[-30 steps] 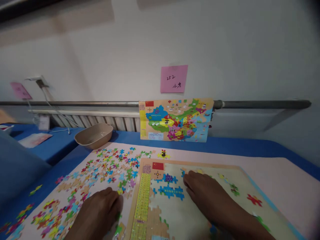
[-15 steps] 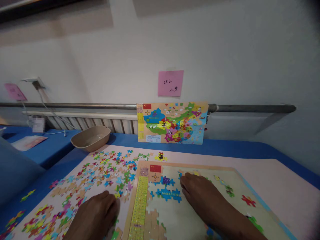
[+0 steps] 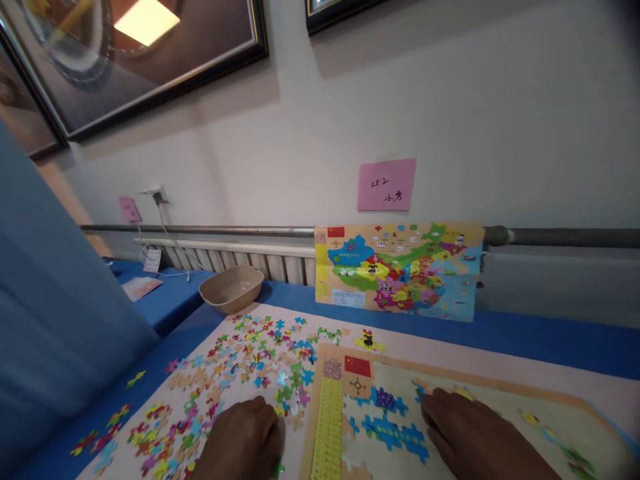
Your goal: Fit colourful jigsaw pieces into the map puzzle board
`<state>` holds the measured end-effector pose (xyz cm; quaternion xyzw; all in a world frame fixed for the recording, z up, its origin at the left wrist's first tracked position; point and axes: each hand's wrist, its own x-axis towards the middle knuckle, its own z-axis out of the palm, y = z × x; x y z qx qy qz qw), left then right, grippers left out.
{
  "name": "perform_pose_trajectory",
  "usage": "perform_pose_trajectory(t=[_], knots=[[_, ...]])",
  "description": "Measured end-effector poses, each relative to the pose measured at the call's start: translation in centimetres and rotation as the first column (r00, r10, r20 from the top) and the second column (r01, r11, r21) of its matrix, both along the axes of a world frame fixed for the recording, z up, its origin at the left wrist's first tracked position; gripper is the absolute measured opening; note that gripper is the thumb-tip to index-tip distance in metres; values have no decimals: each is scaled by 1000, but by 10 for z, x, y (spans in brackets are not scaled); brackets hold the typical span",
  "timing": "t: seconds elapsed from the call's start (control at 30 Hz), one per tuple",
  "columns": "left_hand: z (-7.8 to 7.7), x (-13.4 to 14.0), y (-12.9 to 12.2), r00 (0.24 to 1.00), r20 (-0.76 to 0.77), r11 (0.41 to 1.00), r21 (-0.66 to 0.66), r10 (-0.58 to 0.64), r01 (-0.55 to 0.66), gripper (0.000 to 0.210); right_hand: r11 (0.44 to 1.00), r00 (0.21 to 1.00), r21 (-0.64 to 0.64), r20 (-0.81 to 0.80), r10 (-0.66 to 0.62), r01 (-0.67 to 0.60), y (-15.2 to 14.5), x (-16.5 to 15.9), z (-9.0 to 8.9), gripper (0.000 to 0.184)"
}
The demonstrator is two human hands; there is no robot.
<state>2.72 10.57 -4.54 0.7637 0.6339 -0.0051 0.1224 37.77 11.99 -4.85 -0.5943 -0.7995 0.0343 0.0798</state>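
My left hand (image 3: 240, 437) rests with curled fingers on the pink sheet, left of the puzzle board (image 3: 325, 397). Loose jigsaw pieces (image 3: 250, 360) lie around it; its fingertips are turned out of sight. Over the board's pale middle, my right hand (image 3: 465, 423) is closed, fingers bent down. A small blue and tan piece (image 3: 419, 389) shows right at its fingertips; what they pinch is hidden. Joined blue pieces (image 3: 395, 432) and a purple grape piece (image 3: 385, 399) lie left of that hand. A yellow piece with a black figure (image 3: 369, 341) sits beyond the board's upper edge.
A colourful map sheet (image 3: 400, 273) hangs from the pipe (image 3: 575, 237) behind the table. A beige basin (image 3: 233, 289) stands at the back left. Blue cloth (image 3: 55, 320) hangs at the left, and a pink note (image 3: 387, 185) is on the wall.
The view has turned left and upward, bringing picture frames into sight and shifting the scene right and down. Both hands stay in nearly the same places by the board.
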Motion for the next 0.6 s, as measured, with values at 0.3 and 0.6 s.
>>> perform_pose_trajectory(t=[0.3, 0.6], knots=[[0, 0, 0, 999, 34, 1000, 5, -24, 24, 28, 999, 1000, 50, -22, 1, 0, -2, 2, -3, 31], [2, 0, 0, 999, 33, 1000, 10, -16, 16, 28, 1000, 1000, 9, -13, -12, 12, -1, -1, -1, 28]])
